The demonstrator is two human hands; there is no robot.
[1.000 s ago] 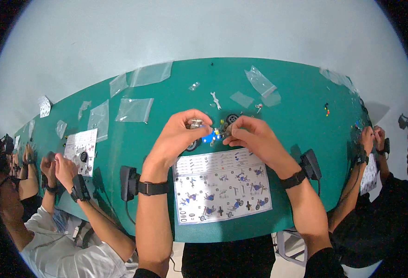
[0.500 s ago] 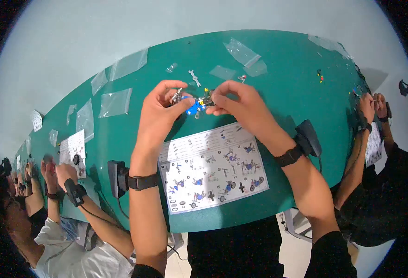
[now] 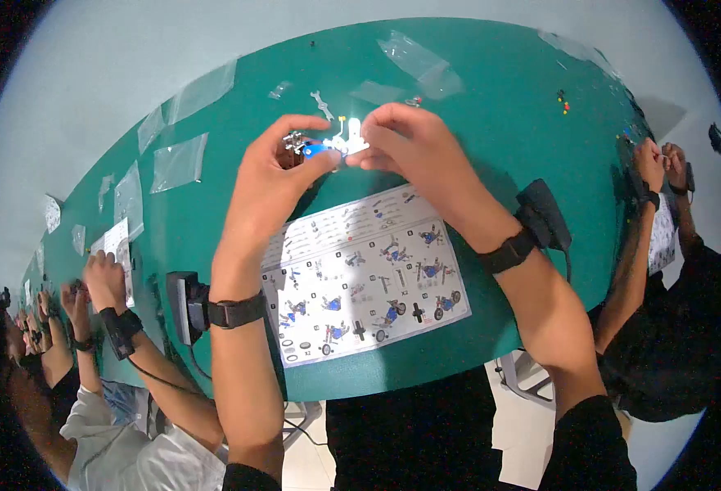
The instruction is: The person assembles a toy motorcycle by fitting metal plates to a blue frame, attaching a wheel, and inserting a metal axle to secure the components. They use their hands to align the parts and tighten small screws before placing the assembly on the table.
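Between my hands, above the green table, is a small blue and silver model (image 3: 317, 150) with a yellow piece on top; its right part is washed out by glare. My left hand (image 3: 274, 168) grips its left side between thumb and fingers. At its right end, the fingertips of my right hand (image 3: 401, 141) are pinched together on a bright part of the model. A printed instruction sheet (image 3: 369, 278) with pictures of a motorcycle build lies below my hands. Just beyond the model lies a small metal wrench (image 3: 321, 105).
Clear plastic bags (image 3: 179, 163) lie at the left and a larger one (image 3: 418, 61) at the back. Small yellow and red parts (image 3: 564, 105) are at the right. Other people's hands (image 3: 105, 281) work at the left and more (image 3: 648, 166) at the right.
The whole view has shifted, so the table and hands appear higher and slightly left. Strong glare now covers the model's right part. Both hands still hold the model.
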